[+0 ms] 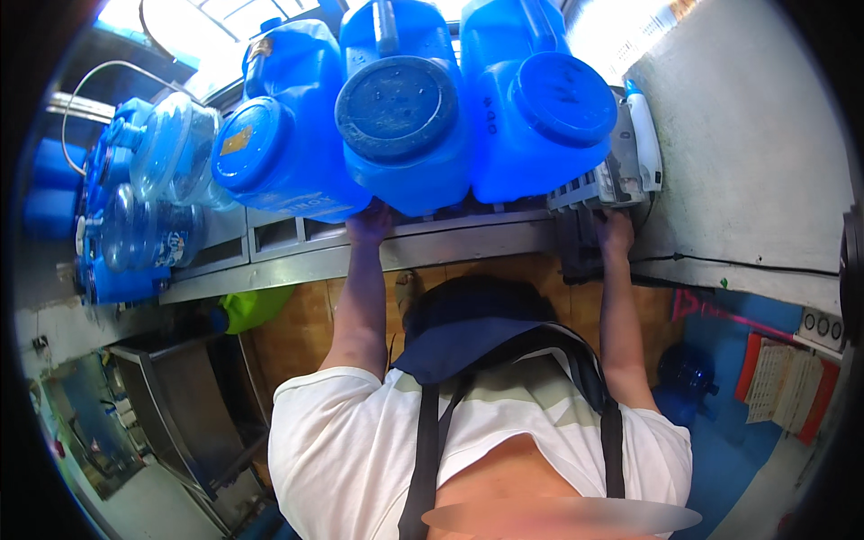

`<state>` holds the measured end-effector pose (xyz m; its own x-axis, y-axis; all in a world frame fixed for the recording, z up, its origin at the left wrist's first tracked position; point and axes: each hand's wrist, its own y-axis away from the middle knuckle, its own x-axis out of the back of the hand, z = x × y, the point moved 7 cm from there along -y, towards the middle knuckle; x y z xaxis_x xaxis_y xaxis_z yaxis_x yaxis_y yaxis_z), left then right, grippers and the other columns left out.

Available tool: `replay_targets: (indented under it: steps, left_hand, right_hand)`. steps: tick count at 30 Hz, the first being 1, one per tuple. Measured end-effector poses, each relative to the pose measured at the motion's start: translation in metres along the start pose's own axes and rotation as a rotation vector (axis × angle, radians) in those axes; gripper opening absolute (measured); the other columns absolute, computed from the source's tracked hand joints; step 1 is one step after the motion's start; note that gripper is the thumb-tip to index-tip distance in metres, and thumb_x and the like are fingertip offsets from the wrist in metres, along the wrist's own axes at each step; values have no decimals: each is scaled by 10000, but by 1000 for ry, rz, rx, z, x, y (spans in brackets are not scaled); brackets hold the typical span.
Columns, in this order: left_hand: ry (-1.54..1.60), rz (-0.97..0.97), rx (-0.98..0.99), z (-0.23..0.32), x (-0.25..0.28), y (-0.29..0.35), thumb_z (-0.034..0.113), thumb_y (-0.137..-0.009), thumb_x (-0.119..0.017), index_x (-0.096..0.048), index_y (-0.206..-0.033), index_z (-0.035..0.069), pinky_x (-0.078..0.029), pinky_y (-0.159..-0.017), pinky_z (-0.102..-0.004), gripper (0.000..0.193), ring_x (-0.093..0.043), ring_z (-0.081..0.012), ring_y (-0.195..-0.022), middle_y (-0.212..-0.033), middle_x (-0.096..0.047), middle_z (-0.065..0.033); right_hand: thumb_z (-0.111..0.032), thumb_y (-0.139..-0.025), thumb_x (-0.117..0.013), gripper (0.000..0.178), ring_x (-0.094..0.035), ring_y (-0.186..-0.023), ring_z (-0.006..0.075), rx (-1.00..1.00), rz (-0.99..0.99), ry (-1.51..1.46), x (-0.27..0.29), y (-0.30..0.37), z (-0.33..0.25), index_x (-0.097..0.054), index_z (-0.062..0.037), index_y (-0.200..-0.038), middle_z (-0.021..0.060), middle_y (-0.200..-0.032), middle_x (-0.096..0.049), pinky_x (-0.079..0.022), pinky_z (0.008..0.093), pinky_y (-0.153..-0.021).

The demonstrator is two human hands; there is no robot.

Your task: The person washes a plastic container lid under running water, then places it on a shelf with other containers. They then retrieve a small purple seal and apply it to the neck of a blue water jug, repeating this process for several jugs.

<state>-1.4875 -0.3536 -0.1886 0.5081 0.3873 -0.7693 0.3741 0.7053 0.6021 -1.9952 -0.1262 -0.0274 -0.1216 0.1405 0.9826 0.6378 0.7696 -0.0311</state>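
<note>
Pale wall [765, 162] bounded the metal surface [468, 241] on the right. On that surface, three blue jugs [405, 184] stood side by side with their lids [396, 108] on. The left hand [369, 223] was at the foot of the left jug [310, 171] and the middle jug [409, 175]; the right hand [616, 231], well apart from it, was under the grey slatted thing [576, 191] beside the right jug [513, 162]. Whether either was clamped on anything could not be told, the contact being hidden.

As judged, the jugs were closed and set in a row, none of them raised; what was left could not be determined. Clear bottles [175, 148] crowded the left end, and a green container [256, 310] showed below the surface. The close-set jugs obstructed access from above and screened the left hand's grip
</note>
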Motion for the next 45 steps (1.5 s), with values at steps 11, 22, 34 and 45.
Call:
replay_targets:
  steps: [11, 22, 34, 45]
  left_hand:
    - [21, 27, -116, -12, -23, 5, 371, -901, -535, -618, -1066, 98, -437, -909, -446, 329, -554, -296, -1049, -1003, -637, -96]
    - [-1157, -104, -137, -129, -155, 138, 180, -909, -578, -625, -1091, 40, -507, -698, -284, 234, -626, -179, -744, -891, -630, -72]
    - [-1935, -1161, -731, -216, -436, 276, 185, -828, -736, -733, -903, 47, -518, -705, -339, 157, -663, -219, -755, -835, -694, -88]
    - [-1519, -570, -662, -156, -444, 275, 132, -828, -753, -773, -928, 43, -537, -696, -283, 135, -674, -124, -766, -827, -729, -79]
  right_hand:
    - [-154, -750, -708, 102, -644, -859, 320, 222, 389, -213, 46, 30, -15, -675, -101, -830, 98, -924, -650, -545, 414, -705]
    - [-84, -849, -629, 48, -621, -531, 116, -152, -62, -1484, 124, 47, -9, -628, -38, -834, 46, -695, -646, -386, 195, -423]
    - [6, -821, -579, 63, -589, -608, 63, 381, -418, -1342, 251, 55, -118, -617, -11, -774, 15, -707, -608, -495, 212, -570]
    - [-22, -816, -751, 302, -663, -765, 100, 458, -53, -1424, 278, 40, -164, -643, -24, -1098, 84, -870, -722, -531, 223, -695]
